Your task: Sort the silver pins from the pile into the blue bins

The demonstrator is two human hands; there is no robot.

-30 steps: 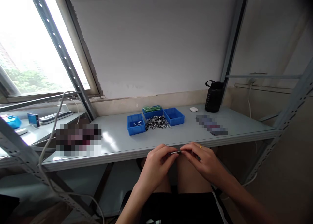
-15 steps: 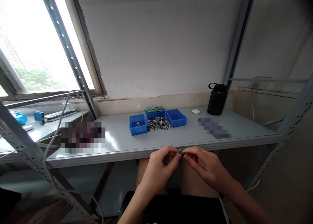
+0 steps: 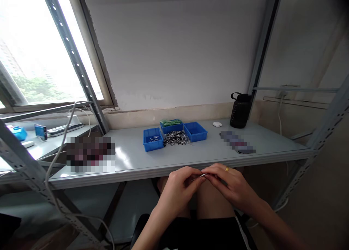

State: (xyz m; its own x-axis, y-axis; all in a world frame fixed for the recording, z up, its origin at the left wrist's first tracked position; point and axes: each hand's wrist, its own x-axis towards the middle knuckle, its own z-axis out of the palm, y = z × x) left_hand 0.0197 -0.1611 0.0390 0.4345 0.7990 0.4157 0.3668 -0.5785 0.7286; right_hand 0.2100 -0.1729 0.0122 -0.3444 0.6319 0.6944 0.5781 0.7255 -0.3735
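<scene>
My left hand (image 3: 181, 186) and my right hand (image 3: 230, 184) meet above my lap, just in front of the table edge. Between their fingertips is a small thin metal piece (image 3: 203, 175), mostly covered by the fingers, so its kind cannot be made out. Thumb and fingers of both hands are pinched together on it. Past the hands, on the table, lies a heap of thin silvery and black metal pieces (image 3: 177, 137). Around the heap stand a left blue bin (image 3: 153, 146) with a few such pieces, a right blue bin (image 3: 197, 136), and a back blue bin (image 3: 172, 128) holding green packets (image 3: 171, 122).
A black bottle (image 3: 240, 111) and a white earbud case (image 3: 217, 124) stand at the back right of the grey table (image 3: 131, 164). Blurred-out items lie at both sides. Metal shelf posts (image 3: 73, 57) frame the table, and a white cable (image 3: 58, 151) hangs at left.
My fingertips have drawn closer together around the small metal piece, which now lies flatter between them. My legs have shifted slightly, and the view has moved a little.
</scene>
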